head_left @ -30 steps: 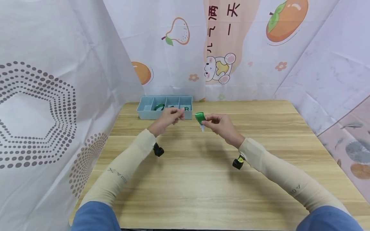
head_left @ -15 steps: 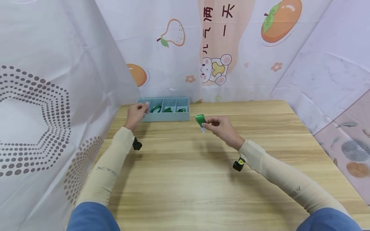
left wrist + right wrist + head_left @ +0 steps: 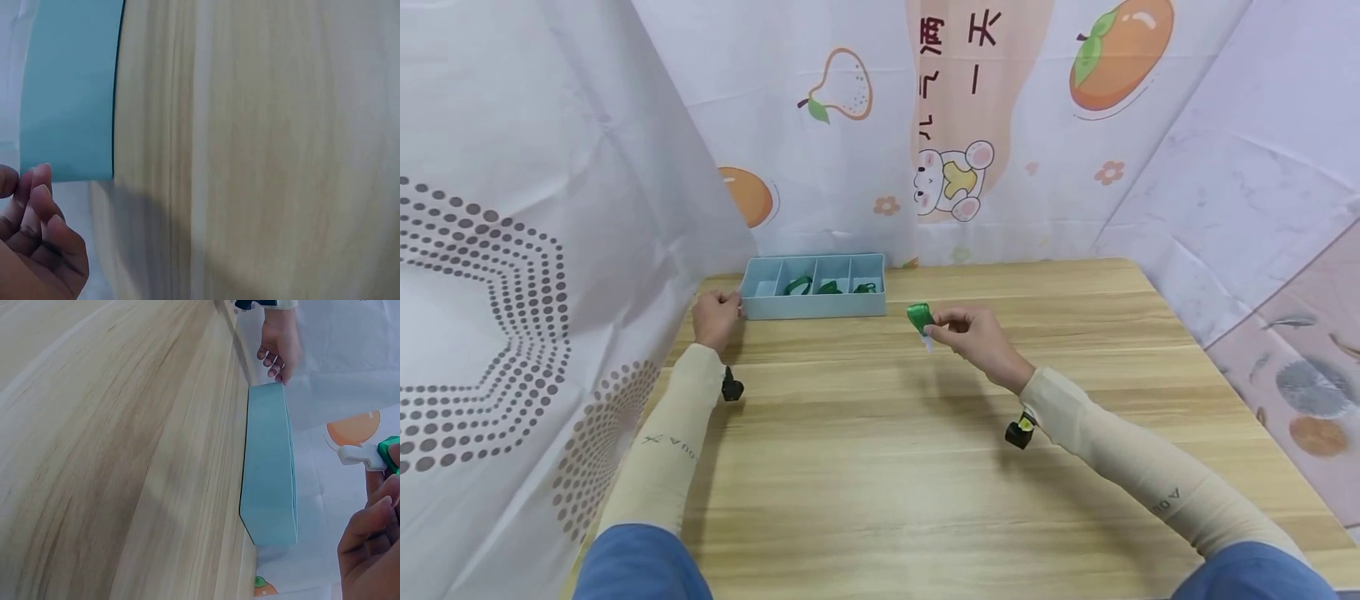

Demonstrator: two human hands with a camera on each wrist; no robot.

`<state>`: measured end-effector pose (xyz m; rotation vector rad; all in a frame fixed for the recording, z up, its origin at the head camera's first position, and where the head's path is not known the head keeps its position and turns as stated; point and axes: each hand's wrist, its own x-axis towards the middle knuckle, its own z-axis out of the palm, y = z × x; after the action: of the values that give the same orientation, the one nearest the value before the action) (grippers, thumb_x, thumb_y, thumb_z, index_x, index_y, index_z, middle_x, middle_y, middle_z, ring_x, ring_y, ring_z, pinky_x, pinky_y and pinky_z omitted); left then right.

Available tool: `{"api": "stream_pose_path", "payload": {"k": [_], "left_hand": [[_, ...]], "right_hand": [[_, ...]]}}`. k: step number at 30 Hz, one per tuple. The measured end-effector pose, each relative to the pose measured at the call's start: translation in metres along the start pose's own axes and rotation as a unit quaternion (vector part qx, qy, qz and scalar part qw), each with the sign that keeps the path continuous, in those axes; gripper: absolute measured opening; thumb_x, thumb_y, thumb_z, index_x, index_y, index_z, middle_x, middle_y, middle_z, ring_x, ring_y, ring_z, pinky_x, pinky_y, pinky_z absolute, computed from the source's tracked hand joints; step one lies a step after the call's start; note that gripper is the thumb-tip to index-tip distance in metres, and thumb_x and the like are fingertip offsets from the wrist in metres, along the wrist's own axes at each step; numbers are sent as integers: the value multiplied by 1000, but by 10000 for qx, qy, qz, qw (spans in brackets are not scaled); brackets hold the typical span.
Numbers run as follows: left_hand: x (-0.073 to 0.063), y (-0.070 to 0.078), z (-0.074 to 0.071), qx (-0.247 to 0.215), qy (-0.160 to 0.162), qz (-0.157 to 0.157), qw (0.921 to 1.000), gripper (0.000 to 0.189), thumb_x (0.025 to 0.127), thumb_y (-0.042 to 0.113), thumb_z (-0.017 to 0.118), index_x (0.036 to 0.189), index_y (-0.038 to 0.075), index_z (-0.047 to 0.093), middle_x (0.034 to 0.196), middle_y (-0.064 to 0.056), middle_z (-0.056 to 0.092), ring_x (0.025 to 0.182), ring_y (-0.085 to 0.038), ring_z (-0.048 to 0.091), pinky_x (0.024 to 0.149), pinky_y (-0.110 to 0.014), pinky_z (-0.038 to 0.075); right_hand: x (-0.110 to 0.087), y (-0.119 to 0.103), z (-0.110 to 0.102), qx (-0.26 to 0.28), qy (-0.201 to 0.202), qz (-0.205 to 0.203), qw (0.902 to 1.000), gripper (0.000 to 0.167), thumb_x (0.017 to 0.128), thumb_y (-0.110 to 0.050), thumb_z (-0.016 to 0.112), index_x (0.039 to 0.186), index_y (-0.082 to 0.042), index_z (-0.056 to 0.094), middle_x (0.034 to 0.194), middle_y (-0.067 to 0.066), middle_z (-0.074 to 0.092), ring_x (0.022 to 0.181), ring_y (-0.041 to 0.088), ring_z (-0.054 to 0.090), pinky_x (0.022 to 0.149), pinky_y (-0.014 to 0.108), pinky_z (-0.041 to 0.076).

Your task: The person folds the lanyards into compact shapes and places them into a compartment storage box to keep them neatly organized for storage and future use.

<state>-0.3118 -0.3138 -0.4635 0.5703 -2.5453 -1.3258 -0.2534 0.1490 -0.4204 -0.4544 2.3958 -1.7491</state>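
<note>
In the head view my right hand (image 3: 977, 333) pinches a shiny green ribbon loop (image 3: 919, 316) between thumb and fingertips, above the table. A white plastic piece (image 3: 361, 454) sticks out from the loop in the right wrist view. My left hand (image 3: 715, 317) is at the left end of a light blue divided box (image 3: 812, 307). Its loosely bent fingers (image 3: 42, 203) are right at the box's end wall in the left wrist view, and none show inside the box. Green ribbon pieces (image 3: 798, 285) lie in several of the box's compartments; the leftmost compartment holds none.
The box stands near the back edge of a wooden table (image 3: 880, 467). Behind it hangs a white printed cloth (image 3: 850, 167), with another cloth (image 3: 490, 250) along the left side. Each wrist carries a small black camera (image 3: 1018, 433).
My left hand has moved from beside the green loop leftward past the box's front to its left end. The right hand stays nearly still with the ribbon loop. The whole view shifts slightly.
</note>
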Motion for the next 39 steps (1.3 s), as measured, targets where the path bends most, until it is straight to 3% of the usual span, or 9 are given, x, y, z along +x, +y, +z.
{"api": "stream_pose_path", "payload": {"k": [5, 8, 12, 15, 24, 34, 39], "left_hand": [[7, -4, -4, -144, -377, -311, 9987, 37, 108, 34, 50, 109, 1, 66, 102, -19, 73, 91, -32, 64, 58, -31, 43], [9, -4, -6, -341, -560, -357, 9972, 38, 108, 32, 51, 113, -1, 66, 102, -19, 72, 93, -32, 65, 62, -31, 48], [8, -2, -9, -741, -792, -493, 9929, 39, 109, 31, 52, 120, -4, 64, 95, -11, 70, 84, -22, 68, 67, -29, 54], [9, -3, -11, -936, -913, -612, 9895, 41, 109, 31, 52, 124, -5, 63, 89, -5, 69, 73, -13, 65, 63, -26, 54], [12, -7, -11, -1148, -957, -541, 9873, 39, 108, 28, 54, 124, -6, 64, 90, -7, 69, 65, -8, 60, 57, -22, 51], [10, -14, -9, -1180, -987, -639, 9860, 40, 108, 29, 55, 124, -7, 65, 85, -3, 69, 64, -8, 59, 56, -22, 50], [12, -10, -10, -1190, -941, -562, 9868, 38, 108, 28, 56, 120, -6, 66, 88, -8, 70, 64, -8, 59, 57, -22, 51]], "right_hand": [[-1, 0, 0, -73, -59, -4, 10000, 16, 96, -21, 77, 105, -7, 78, 99, 12, 71, 68, 15, 49, 56, 23, 41], [0, 0, 0, -112, -63, -36, 9999, 17, 96, -21, 77, 106, -7, 77, 99, 11, 71, 69, 16, 48, 56, 24, 40], [4, 1, 1, -123, -57, -29, 9999, 19, 96, -22, 77, 106, -5, 77, 99, 10, 70, 70, 17, 48, 57, 24, 40], [9, 0, 3, -191, -76, 11, 9998, 23, 96, -25, 77, 108, -5, 76, 101, 11, 70, 73, 19, 49, 59, 25, 41], [31, -8, 16, -349, -26, -91, 9993, 24, 96, -29, 77, 109, -9, 76, 102, 10, 72, 80, 21, 55, 64, 30, 45], [67, -20, 47, -372, -187, -367, 9985, 19, 96, -29, 76, 105, -12, 78, 96, 4, 72, 76, 18, 51, 61, 28, 40], [90, -33, 64, -659, -134, -733, 9950, 15, 96, -27, 76, 102, -13, 78, 93, 2, 70, 77, 19, 50, 63, 29, 39]]}}
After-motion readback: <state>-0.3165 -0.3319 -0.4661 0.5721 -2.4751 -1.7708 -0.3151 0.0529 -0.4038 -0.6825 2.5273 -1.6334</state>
